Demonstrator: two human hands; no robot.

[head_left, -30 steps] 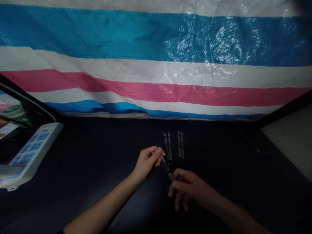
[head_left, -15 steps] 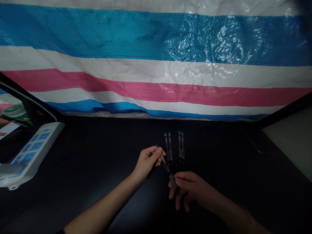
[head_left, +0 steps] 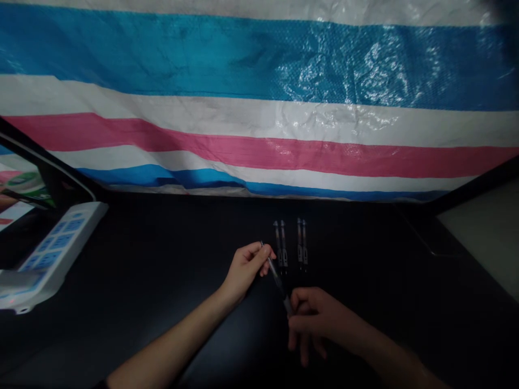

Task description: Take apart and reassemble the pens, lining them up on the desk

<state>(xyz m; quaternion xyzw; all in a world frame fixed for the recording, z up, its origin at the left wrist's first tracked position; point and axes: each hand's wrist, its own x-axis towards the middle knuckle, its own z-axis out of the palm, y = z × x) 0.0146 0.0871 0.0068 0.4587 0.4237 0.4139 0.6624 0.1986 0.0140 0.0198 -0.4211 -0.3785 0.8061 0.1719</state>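
At the far left, a long white plastic power strip with blue socket panels (head_left: 60,243) lies on the smooth black tabletop (head_left: 162,259). A shiny plastic sheet striped in blue, white and pink (head_left: 259,146) hangs across the back.

Left of centre, the bare left hand (head_left: 247,265) pinches the upper end of a slim, dark pen with a clear-looking barrel (head_left: 277,275) between thumb and fingers, a thin tip poking past them. The pen slants down to the right, between the two hands.

Beyond it, two similar slim pens with dark clips (head_left: 284,256) lie side by side; just to their right lies a second pair of slim pens (head_left: 300,253).

The bare right hand (head_left: 316,316) is at the pen's lower end, thumb and forefinger close around it, other fingers loosely spread; shadow hides whether they press on it.

To work this well, I'd keep the left pinch firm but light, act along the barrel's line without bending it, and steer the right knuckles clear of the laid-out pairs.
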